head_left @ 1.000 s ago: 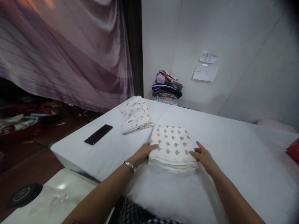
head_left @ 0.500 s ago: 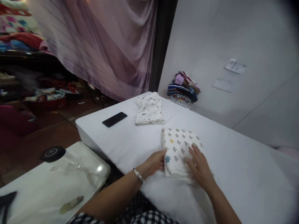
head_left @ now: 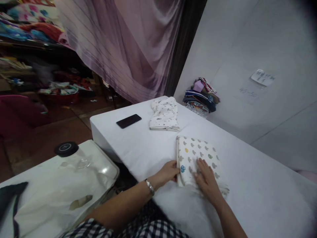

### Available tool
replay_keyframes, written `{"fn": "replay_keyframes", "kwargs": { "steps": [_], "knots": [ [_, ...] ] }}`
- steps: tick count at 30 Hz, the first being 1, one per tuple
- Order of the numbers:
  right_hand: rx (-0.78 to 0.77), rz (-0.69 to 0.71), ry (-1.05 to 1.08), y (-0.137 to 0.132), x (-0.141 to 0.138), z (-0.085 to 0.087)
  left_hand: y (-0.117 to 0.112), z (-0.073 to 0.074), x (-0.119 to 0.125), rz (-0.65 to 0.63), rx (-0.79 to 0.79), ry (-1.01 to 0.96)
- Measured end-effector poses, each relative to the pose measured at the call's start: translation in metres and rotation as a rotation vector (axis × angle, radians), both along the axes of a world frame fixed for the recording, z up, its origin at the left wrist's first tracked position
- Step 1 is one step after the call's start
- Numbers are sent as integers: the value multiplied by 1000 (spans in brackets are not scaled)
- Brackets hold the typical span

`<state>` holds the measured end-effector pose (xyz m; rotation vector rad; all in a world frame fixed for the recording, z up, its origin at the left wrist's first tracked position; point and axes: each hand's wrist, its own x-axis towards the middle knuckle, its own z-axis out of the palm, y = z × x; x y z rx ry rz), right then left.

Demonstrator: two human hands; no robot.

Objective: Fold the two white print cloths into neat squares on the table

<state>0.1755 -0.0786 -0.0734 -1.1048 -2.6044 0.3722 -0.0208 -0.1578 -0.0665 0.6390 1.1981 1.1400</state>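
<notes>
A folded white cloth with grey mushroom prints [head_left: 198,155] lies on the white table [head_left: 247,185] in front of me. My left hand [head_left: 168,172] touches the cloth's near left edge, fingers curled against it. My right hand [head_left: 206,178] lies flat on top of the cloth's near part, fingers stretched out. A bracelet circles my left wrist.
A second folded white patterned cloth [head_left: 164,114] and a black phone [head_left: 128,121] lie farther left on the table. A stack of coloured clothes [head_left: 201,97] sits against the wall. A white plastic-covered surface with a black-lidded jar [head_left: 70,153] stands at my left. A purple curtain hangs behind.
My right hand moved from the cloth's right side onto its top and rests flat there. My left hand stays at the left edge. The camera swung left.
</notes>
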Motion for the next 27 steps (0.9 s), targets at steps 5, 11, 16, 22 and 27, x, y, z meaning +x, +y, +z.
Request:
{"fn": "replay_keyframes", "kwargs": {
  "steps": [5, 11, 16, 22, 27],
  "knots": [
    [14, 304, -40, -28, -14, 12, -2, -2, -1, -43, 50, 17],
    [-43, 296, 14, -23, -12, 9, 0, -8, -1, -56, 44, 101],
    [-189, 93, 229, -17, -14, 17, 0, -12, -2, -66, 78, 175],
    [62, 212, 57, -29, -28, 5, -5, -4, -1, -49, 42, 139],
    [176, 277, -68, -32, -28, -3, -6, -3, 0, -43, 51, 144]
  ]
}}
